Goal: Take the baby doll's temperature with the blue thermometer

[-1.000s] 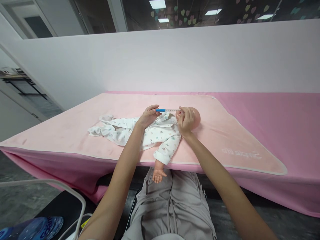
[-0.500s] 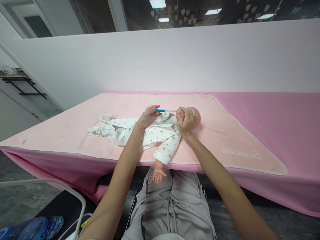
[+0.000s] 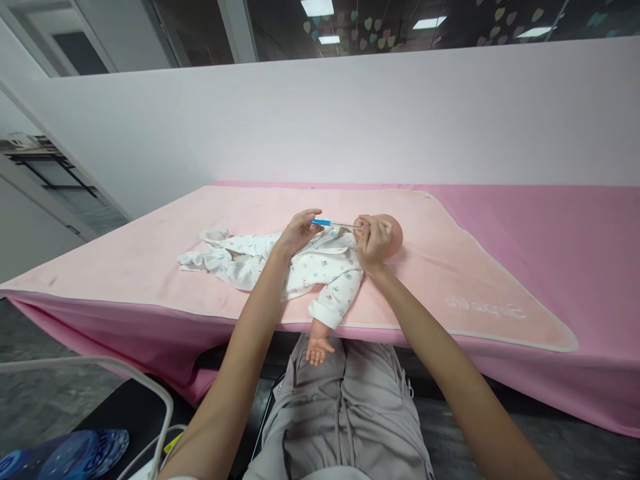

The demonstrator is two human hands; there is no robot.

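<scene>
A baby doll point(image 3: 327, 270) in a white printed sleepsuit lies on its back across the mat, head to the right. Above its chest, a thin clear thermometer point(image 3: 345, 225) with a blue end is held level between both hands. My left hand point(image 3: 299, 232) pinches the blue end. My right hand point(image 3: 373, 241) has its fingers closed around the clear end, close in front of the doll's head point(image 3: 395, 235), and hides most of the face. One doll arm point(image 3: 319, 341) hangs over the table's near edge, palm up.
A peach mat point(image 3: 430, 273) with a white border covers part of the pink tablecloth point(image 3: 590, 267). Behind the table rises a white wall point(image 3: 350, 120). At lower left, a plastic bottle point(image 3: 75, 453) lies on a black seat beside a pale curved tube point(image 3: 120, 365).
The thermometer has tipped slightly, its clear end now a little lower. Both hands keep their hold, and the doll lies as before. The view has shifted very slightly.
</scene>
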